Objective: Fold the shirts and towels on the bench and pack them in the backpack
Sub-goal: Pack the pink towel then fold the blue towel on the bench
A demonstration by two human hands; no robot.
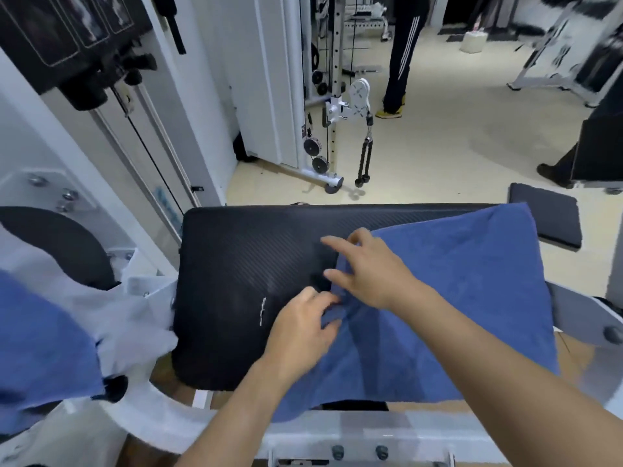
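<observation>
On the right half of the black surface (236, 281) a blue towel (455, 298) lies barely folded. The left hand (303, 328) pinches its left edge and the right hand (367, 267) rests spread on it. A white shirt (135, 315) waits at the left, and no backpack is in view, so packing seems far off.

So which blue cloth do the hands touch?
The blue towel spread on the black bench; the other blue cloth lies at far left, untouched.

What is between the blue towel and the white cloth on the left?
Just bare black bench pad between the blue towel and the white cloth, as the head view shows.
</observation>
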